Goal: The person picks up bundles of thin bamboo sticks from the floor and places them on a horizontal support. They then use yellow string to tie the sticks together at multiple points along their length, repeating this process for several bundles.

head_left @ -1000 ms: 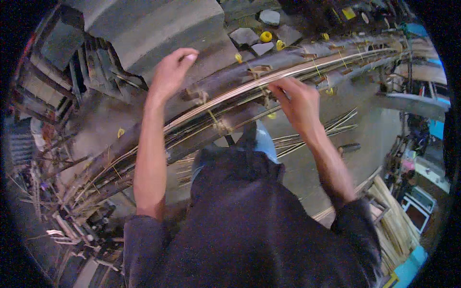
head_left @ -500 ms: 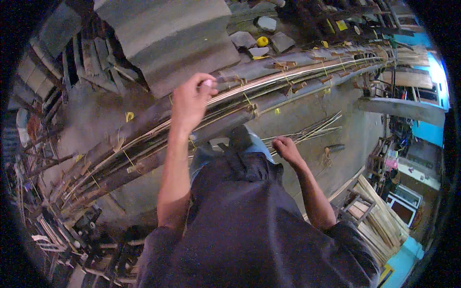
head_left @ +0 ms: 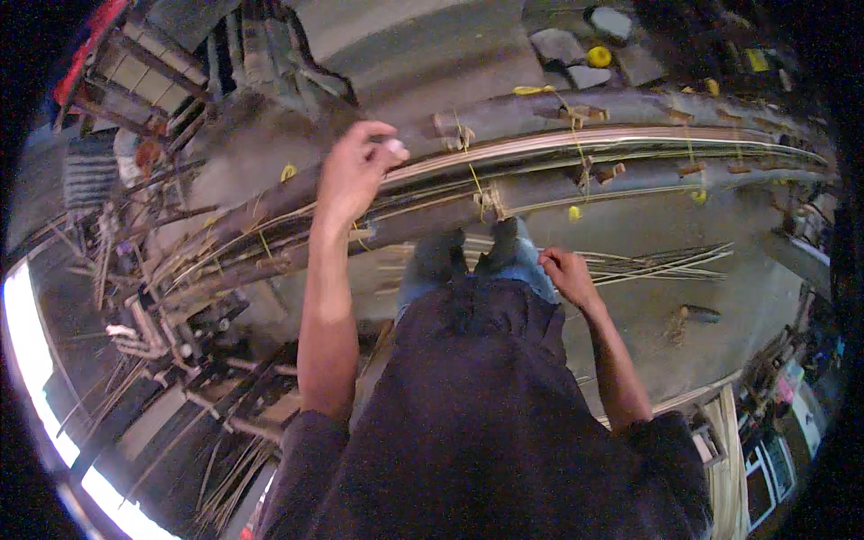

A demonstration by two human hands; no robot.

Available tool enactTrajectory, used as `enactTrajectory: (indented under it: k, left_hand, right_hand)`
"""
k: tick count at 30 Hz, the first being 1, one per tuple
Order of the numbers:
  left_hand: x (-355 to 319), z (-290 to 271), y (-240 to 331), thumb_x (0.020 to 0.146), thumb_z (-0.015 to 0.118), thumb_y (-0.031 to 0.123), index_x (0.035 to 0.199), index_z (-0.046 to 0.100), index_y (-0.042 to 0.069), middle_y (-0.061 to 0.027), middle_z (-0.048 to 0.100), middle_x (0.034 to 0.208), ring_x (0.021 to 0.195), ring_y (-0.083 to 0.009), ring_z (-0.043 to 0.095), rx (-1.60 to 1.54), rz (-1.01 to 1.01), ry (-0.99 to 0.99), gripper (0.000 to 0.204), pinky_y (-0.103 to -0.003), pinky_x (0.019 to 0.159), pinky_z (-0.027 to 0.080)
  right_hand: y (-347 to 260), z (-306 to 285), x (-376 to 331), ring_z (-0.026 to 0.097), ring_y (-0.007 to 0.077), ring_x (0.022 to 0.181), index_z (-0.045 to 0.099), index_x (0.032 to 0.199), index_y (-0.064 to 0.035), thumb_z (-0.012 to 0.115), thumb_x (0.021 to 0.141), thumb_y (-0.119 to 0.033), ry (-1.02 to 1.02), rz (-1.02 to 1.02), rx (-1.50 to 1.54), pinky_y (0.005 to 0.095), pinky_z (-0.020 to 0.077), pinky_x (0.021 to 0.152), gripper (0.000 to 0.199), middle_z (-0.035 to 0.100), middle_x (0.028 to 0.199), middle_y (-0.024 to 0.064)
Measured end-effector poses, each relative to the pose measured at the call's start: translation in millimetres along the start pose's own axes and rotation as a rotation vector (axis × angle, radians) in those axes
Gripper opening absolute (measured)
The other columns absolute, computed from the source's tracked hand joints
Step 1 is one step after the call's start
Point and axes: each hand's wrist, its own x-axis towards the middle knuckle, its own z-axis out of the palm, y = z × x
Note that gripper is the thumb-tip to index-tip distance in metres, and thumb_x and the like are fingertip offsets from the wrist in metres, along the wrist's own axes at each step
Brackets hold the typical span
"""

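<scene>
My left hand (head_left: 351, 175) hovers over a long bundle of thin, pale strips (head_left: 540, 139), which look like split wood or bamboo. Its fingers are curled toward the thumb; a pale spot shows at the thumb tip, and whatever it pinches is too small to name. The strips lie lengthwise between a far dark pole (head_left: 504, 117) and a near dark pole (head_left: 432, 216), with short wooden pegs and yellow ties along them. Close to my right thigh, my right hand (head_left: 569, 277) is closed, its contents hidden.
Loose thin sticks (head_left: 666, 263) lie on the floor beyond my right hand, near a short dark cylinder (head_left: 698, 313). Stone blocks (head_left: 612, 22) and a yellow roll (head_left: 598, 57) are at the far right. Stacked timber (head_left: 247, 49) stands far left; a cluttered wooden rack (head_left: 193, 351) is near left.
My view has swung left, so the poles and floor items appear shifted right. My left hand is slightly farther left along the strips. Both hands keep their closed shape.
</scene>
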Motion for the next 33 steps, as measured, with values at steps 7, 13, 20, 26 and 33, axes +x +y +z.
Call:
enactTrajectory:
  k: [7, 13, 20, 26, 33]
  left_hand:
    - [4.0, 24.9, 27.8, 0.083, 0.070, 0.011, 0.108, 0.056, 0.002, -0.0095, 0.070, 0.089, 0.080, -0.0081, 0.060, -0.106, 0.009, 0.031, 0.030, -0.024, 0.071, 0.047]
    - [2.0, 27.5, 1.6, 0.085, 0.070, 0.017, 0.108, 0.059, 0.006, -0.0071, 0.071, 0.088, 0.085, -0.0125, 0.064, 0.082, 0.088, -0.147, 0.028, -0.029, 0.078, 0.048]
    - [-5.2, -5.1, 6.6, 0.092, 0.060, 0.033, 0.095, 0.065, 0.006, -0.0083, 0.070, 0.084, 0.078, -0.0159, 0.065, -0.084, 0.181, 0.322, 0.028, -0.031, 0.074, 0.050]
    - [-12.3, 43.2, 13.5, 0.091, 0.056, 0.037, 0.102, 0.066, 0.012, -0.0150, 0.069, 0.093, 0.087, -0.0363, 0.065, 0.394, 0.429, 0.080, 0.030, -0.045, 0.075, 0.051]
    - [-21.3, 82.5, -9.6, 0.084, 0.064, 0.035, 0.089, 0.070, 0.013, -0.0108, 0.067, 0.076, 0.068, -0.0322, 0.065, 0.584, 0.467, 0.243, 0.023, -0.043, 0.062, 0.050]
  right_hand:
    - [29.0, -19.3, -8.6, 0.064, 0.0336, 0.071, 0.065, 0.093, -0.0031, 0.059, 0.086, -0.017, 0.036, -0.007, -0.009, 0.0402, 0.0487, 0.065, 0.016, 0.065, 0.078, 0.0170]
    - [35.2, -22.8, -57.7, 0.064, 0.0293, 0.068, 0.065, 0.096, -0.0014, 0.059, 0.089, -0.018, 0.222, 0.078, -0.062, 0.0389, 0.0490, 0.065, 0.019, 0.066, 0.078, 0.0168]
    - [-78.4, 42.2, -41.4, 0.061, 0.0193, 0.096, 0.062, 0.111, -0.0007, 0.061, 0.090, -0.020, 0.259, 0.065, 0.491, 0.0326, 0.0474, 0.085, 0.029, 0.065, 0.103, 0.0130]
    - [-142.5, -0.8, 12.0, 0.063, 0.0252, 0.097, 0.067, 0.105, -0.0035, 0.062, 0.089, -0.018, -0.169, -0.340, 0.073, 0.0382, 0.0472, 0.088, 0.022, 0.068, 0.099, 0.0138]
    - [-402.5, -52.4, 94.2, 0.065, 0.0386, 0.070, 0.068, 0.084, -0.0056, 0.061, 0.080, -0.028, 0.114, -1.113, -0.729, 0.0475, 0.0522, 0.063, 0.024, 0.065, 0.075, 0.0205]
